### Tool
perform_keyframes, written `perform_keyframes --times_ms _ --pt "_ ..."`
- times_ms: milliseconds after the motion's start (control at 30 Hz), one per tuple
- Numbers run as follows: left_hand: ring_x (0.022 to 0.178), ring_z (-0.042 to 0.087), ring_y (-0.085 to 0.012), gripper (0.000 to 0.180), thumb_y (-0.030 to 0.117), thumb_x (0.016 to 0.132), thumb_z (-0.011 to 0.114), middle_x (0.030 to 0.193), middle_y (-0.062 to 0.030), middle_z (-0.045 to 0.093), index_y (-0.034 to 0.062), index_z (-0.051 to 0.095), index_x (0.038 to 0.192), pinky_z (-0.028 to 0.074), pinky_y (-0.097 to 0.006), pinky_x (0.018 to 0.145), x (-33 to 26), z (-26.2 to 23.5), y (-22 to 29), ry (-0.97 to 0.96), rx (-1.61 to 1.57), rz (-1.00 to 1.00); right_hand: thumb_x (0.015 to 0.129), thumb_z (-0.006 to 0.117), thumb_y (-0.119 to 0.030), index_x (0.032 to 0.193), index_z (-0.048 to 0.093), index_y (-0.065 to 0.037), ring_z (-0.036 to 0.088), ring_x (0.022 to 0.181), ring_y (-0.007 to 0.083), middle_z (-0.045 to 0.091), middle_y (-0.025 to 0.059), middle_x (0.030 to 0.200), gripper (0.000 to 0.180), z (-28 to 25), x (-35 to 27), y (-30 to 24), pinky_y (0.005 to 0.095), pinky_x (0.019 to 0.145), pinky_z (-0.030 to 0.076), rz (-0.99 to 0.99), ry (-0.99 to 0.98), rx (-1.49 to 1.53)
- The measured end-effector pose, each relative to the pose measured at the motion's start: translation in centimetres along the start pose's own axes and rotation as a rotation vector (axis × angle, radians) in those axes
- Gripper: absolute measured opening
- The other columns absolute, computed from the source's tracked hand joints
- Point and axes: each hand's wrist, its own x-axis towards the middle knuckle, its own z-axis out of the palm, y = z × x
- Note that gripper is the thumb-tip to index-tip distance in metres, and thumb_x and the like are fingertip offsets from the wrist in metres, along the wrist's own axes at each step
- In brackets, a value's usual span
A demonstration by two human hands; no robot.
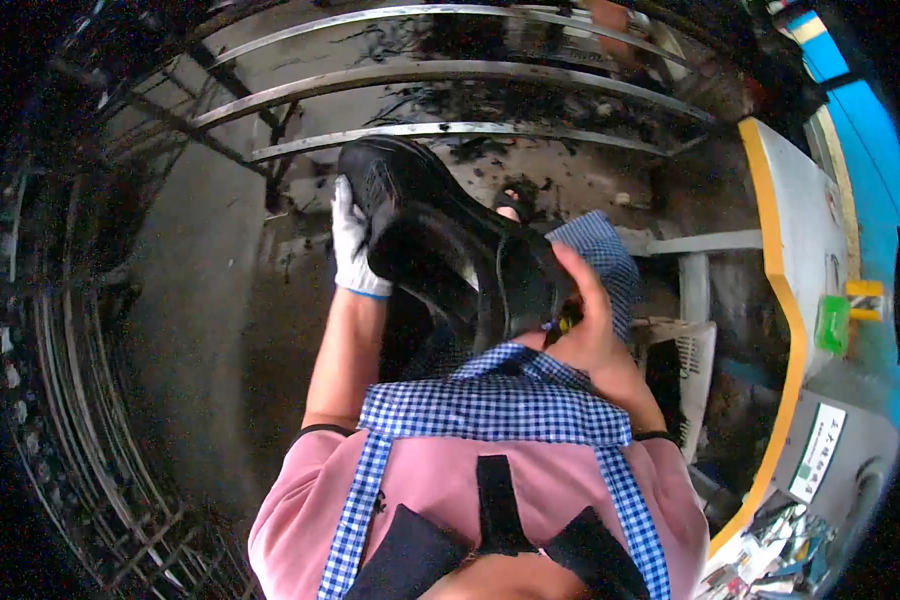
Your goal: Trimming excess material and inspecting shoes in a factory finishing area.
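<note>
A black shoe (430,190) is held out in front of my chest, slanting from upper left to lower right. My left hand (349,240), in a white knit glove, grips its outer side near the upper-left end. Against the lower-right end presses my bare right hand (592,325), its thumb stretched along the shoe. A small dark thing with yellow and purple spots (562,324) shows between the right palm and the shoe; its kind is unclear. Several of the right fingers are hidden.
A metal rack with pale bars (450,72) stands ahead. On the right is a white worktable with a yellow edge (776,250), bearing a green item (832,324) and a pile of small tools (780,548). Dark metal racking (80,400) lines the left. Black scraps litter the floor.
</note>
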Motion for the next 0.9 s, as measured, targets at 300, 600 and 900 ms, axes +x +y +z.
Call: perform_keyframes --times_ms 300,600,900 --pt "0.11 0.051 -0.0257 0.039 0.028 0.091 0.046 0.122 -0.0089 0.052 0.0086 0.045 0.125 0.043 -0.04 0.092 -3.9 -0.5 -1.8 0.162 0.403 -0.144 0.061 0.078 -0.006 0.133 0.029 -0.001 0.046 0.113 0.0196 0.046 0.0102 0.125 0.087 -1.2 3.3 -0.4 0.0333 0.095 0.039 0.184 0.436 0.674" --pt "0.108 0.051 -0.0236 0.041 0.033 0.091 0.047 0.121 -0.0082 0.052 0.0092 0.043 0.124 0.045 -0.037 0.088 -5.6 0.7 -2.9 0.169 0.472 -0.308 0.073 0.07 -0.027 0.139 0.024 -0.005 0.055 0.088 0.0129 0.051 0.0079 0.114 0.083 -3.0 1.7 2.0 0.0238 0.065 0.048 0.463 0.547 0.466" --pt "0.111 0.048 -0.0212 0.047 0.012 0.087 0.051 0.126 -0.0074 0.046 0.0119 0.035 0.131 0.038 -0.035 0.097 -5.5 0.3 -4.1 -0.004 1.133 0.055 0.066 0.072 -0.01 0.128 0.035 -0.004 0.05 0.104 0.019 0.05 0.0093 0.117 0.073 -2.8 3.5 0.1 0.0326 0.091 0.04 0.32 0.534 0.517"
